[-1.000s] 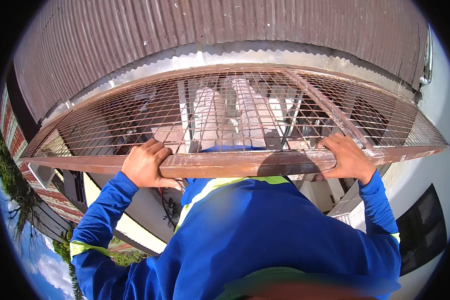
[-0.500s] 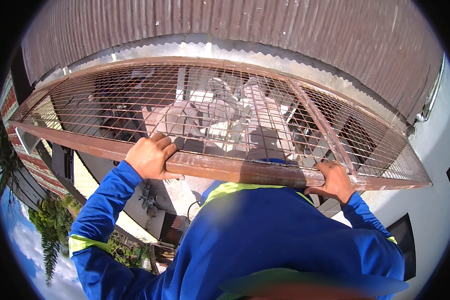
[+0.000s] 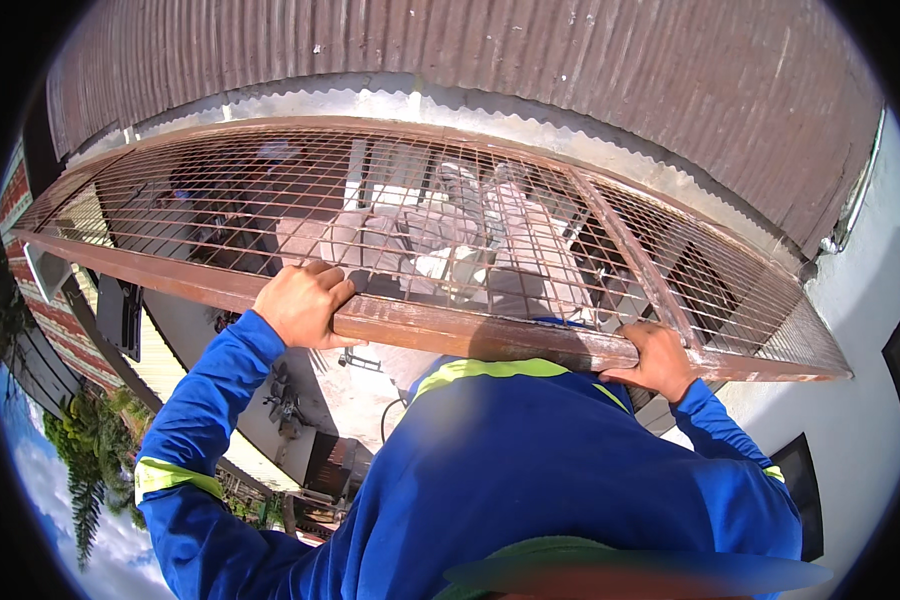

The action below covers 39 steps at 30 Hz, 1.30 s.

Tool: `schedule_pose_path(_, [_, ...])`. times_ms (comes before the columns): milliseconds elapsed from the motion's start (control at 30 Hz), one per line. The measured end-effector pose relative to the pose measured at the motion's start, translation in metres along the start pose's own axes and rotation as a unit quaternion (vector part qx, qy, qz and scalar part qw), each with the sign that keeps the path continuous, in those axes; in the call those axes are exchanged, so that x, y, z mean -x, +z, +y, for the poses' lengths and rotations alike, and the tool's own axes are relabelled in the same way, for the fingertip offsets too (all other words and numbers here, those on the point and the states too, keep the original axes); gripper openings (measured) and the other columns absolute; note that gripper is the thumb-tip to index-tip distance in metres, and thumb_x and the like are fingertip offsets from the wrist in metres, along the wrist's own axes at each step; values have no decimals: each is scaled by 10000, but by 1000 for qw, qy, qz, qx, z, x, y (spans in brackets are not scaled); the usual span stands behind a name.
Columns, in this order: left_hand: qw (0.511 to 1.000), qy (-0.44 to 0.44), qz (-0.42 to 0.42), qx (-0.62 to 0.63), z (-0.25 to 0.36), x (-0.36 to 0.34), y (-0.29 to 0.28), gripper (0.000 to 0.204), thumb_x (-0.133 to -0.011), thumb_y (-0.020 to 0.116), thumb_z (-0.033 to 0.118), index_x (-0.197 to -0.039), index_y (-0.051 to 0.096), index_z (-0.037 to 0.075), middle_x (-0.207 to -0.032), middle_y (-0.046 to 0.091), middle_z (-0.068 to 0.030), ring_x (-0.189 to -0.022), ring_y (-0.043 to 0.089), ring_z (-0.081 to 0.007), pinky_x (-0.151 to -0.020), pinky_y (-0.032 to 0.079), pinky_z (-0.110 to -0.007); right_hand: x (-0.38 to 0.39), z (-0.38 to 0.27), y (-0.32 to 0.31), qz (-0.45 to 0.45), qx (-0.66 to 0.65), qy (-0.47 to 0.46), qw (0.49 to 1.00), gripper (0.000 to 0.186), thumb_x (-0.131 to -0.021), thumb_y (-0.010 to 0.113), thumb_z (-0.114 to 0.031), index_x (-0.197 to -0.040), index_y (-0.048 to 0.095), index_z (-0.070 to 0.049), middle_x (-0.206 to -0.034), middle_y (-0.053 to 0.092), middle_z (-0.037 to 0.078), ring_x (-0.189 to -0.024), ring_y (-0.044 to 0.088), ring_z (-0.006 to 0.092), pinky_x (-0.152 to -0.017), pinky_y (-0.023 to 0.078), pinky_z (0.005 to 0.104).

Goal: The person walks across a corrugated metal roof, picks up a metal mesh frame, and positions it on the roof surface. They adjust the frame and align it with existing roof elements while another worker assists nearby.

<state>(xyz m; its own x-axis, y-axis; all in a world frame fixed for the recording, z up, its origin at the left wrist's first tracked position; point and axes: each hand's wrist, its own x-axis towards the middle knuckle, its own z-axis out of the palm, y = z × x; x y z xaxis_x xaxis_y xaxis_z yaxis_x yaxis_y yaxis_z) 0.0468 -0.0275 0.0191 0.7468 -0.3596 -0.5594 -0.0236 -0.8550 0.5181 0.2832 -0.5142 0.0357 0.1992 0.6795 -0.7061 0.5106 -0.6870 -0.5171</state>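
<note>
A long brown metal-framed wire mesh panel (image 3: 340,205) stretches across in front of my body. Its near edge is a worn brown bar (image 3: 470,333) with scraped, faded paint toward the right. My left hand (image 3: 305,305) is closed over this bar left of the middle, knuckles on top and thumb below. Farther right, my right hand (image 3: 658,358) wraps round the same bar, close to where a brown crossbar (image 3: 625,245) meets it. The undersides of both grips are hidden. My blue-sleeved arms are bent and spread apart.
Beyond the panel lies a brown corrugated metal roof (image 3: 470,45) with a pale wall edge beneath it. Through the mesh, far below, show pale sheets or cloths (image 3: 540,260). A white wall (image 3: 850,440) with dark openings rises at right. Trees (image 3: 85,440) stand at lower left.
The view has shifted a little, so the panel's right end sits slightly farther left. Both hands keep their hold on the bar in the same places.
</note>
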Motion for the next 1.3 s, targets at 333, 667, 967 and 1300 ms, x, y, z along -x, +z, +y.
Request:
schedule_pose_path(333, [999, -5, 37, -32, 1, 3, 6, 597, -734, 756, 624, -965, 690, 78, -804, 682, -95, -677, 705, -300, -600, 559, -421, -1, -4, -4, -11, 13, 20, 1000, 943, -674, 670, -879, -982, 746, 9, -805, 717, 218, -767, 705, 426, -704, 549, 493])
schedule_pose_path(667, [999, 16, 10, -47, -7, 1, 15, 636, -755, 706, 685, -952, 726, 81, -824, 723, -117, -676, 729, -322, -602, 586, -465, 10, -1, -5, -18, 26, 23, 999, 895, -732, 597, -888, -979, 749, -41, -803, 712, 251, -793, 698, 446, -707, 545, 527])
schedule_pose_path(967, [990, 9, -133, -35, -14, -11, 19, 675, -790, 649, 722, -1007, 727, 87, -830, 743, -149, -696, 745, -345, -621, 604, -478, 12, -3, 3, -65, 28, 54, 996, 980, -707, 550, -949, -1135, 746, -90, -847, 732, 238, -845, 713, 441, -764, 567, 515])
schedule_pose_path(1300, [998, 11, -59, -18, -17, -4, 22, 613, -754, 713, 633, -969, 709, 58, -719, 712, -163, -668, 727, -335, -597, 571, -461, 4, 4, 1, -67, 41, 46, 996, 955, -700, 626, -891, -1185, 727, -74, -858, 728, 230, -830, 700, 437, -710, 536, 514])
